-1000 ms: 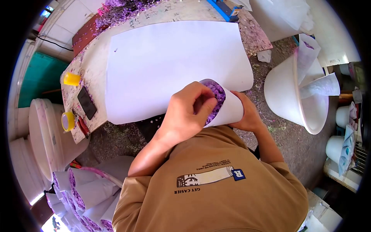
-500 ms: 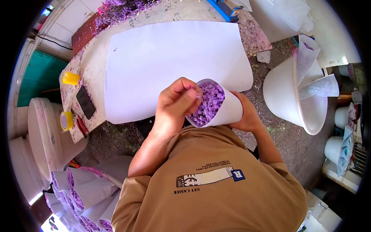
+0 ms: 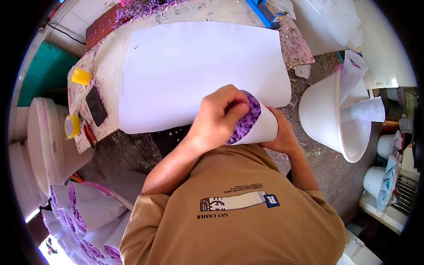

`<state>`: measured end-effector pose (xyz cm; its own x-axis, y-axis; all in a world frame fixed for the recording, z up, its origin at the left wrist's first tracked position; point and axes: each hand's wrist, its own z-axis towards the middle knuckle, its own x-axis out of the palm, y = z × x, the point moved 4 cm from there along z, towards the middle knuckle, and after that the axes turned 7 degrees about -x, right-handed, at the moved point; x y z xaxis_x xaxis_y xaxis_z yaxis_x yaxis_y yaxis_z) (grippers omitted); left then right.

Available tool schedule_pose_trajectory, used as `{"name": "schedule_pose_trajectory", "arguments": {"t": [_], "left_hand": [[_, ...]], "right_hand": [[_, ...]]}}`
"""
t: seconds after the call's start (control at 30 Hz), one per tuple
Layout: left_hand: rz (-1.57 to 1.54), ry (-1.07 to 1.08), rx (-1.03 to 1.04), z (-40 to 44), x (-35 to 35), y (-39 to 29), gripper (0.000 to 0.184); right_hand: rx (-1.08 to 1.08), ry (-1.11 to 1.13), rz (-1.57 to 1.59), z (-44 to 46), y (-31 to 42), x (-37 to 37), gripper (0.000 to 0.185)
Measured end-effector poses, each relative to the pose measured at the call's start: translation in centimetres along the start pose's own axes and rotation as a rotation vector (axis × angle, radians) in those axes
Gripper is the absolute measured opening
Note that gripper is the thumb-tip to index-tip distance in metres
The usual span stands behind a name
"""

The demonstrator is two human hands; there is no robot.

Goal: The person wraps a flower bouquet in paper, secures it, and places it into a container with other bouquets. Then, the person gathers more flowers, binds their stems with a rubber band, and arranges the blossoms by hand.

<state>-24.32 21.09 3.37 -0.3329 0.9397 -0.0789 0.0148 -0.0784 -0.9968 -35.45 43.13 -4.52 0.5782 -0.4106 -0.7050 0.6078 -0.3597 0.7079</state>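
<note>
A bunch of small purple flowers (image 3: 248,123) shows in the open end of a white paper cone (image 3: 265,129) close to my body. My right hand (image 3: 282,131) is wrapped round the cone's right side. At the flowers' upper left edge is my left hand (image 3: 221,115), its fingers closed and pressed together; whatever may be between the fingertips is hidden. Beyond both hands a large white paper sheet (image 3: 203,70) lies on the worktable (image 3: 104,57).
At the table's left are a phone (image 3: 96,106), yellow tape rolls (image 3: 72,126) and red-handled pliers (image 3: 89,133). Wrapped bunches (image 3: 99,214) stand at lower left. A white tub (image 3: 320,115) stands right. A blue tool (image 3: 265,15) sits at the far edge.
My left hand went left off the flowers, then came back right over their edge. My right hand keeps its hold on the cone. The view has tilted slightly.
</note>
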Motion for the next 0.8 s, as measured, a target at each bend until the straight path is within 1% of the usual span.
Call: {"name": "schedule_pose_trajectory", "arguments": {"t": [0.03, 0.07, 0.13, 0.17, 0.2, 0.27, 0.3, 0.33, 0.4, 0.43, 0.47, 0.53, 0.57, 0.67, 0.8], "left_hand": [[-0.251, 0.036, -0.146, -0.1, -0.3, 0.6, 0.003], [-0.392, -0.009, -0.163, -0.2, -1.0, 0.8, 0.012], [-0.728, 0.097, -0.233, -0.3, -3.1, 1.9, 0.02], [-0.746, 0.077, -0.277, -0.6, -3.6, 2.1, 0.024], [-0.746, 0.073, -0.278, -0.8, -3.7, 2.0, 0.024], [-0.343, -0.002, -0.37, -1.6, -4.1, 2.3, 0.023], [-0.225, 0.007, -0.269, -1.9, -3.6, 1.6, 0.017], [-0.193, 0.03, -0.218, -2.2, -3.1, 1.8, 0.008], [-0.026, 0.074, -0.234, -2.8, -2.5, 1.1, 0.003], [0.029, 0.062, -0.18, -2.8, -2.2, 0.5, 0.005], [0.024, 0.06, -0.18, -2.8, -1.7, 0.5, 0.005], [0.228, 0.02, 0.02, -2.7, -0.8, 0.0, 0.011], [0.227, 0.014, 0.02, -2.7, -0.4, 0.1, 0.011], [0.384, -0.076, 0.152, -2.9, 0.1, -0.1, 0.014], [0.462, -0.085, 0.202, -3.1, 0.2, -0.3, 0.013]], "right_hand": [[0.005, -0.009, 0.017, -0.2, 0.0, 0.0, 0.098], [0.01, -0.002, 0.017, -0.3, 0.0, 0.0, 0.098], [0.029, -0.035, 0.085, -0.4, -0.1, -0.3, 0.099], [0.029, -0.031, 0.085, -0.4, 0.0, -0.4, 0.099], [0.03, -0.049, 0.103, -0.3, 0.0, -0.5, 0.098], [0.031, -0.059, 0.126, -0.2, -0.1, -0.3, 0.098], [0.027, -0.071, 0.157, -0.2, -0.2, -0.2, 0.098], [0.024, -0.085, 0.187, -0.2, -0.3, -0.3, 0.097], [-0.009, -0.074, 0.182, -0.2, -0.2, -0.3, 0.097], [-0.007, -0.076, 0.182, -0.2, -0.2, -0.3, 0.097], [-0.006, -0.078, 0.182, -0.2, -0.1, -0.3, 0.097], [-0.014, -0.079, 0.175, -0.2, 0.1, -0.3, 0.096], [-0.024, -0.085, 0.173, -0.2, 0.2, -0.4, 0.096], [-0.054, -0.074, 0.122, -0.1, 0.1, -0.4, 0.095], [-0.046, -0.072, 0.144, -0.1, 0.5, -0.4, 0.094]]}}
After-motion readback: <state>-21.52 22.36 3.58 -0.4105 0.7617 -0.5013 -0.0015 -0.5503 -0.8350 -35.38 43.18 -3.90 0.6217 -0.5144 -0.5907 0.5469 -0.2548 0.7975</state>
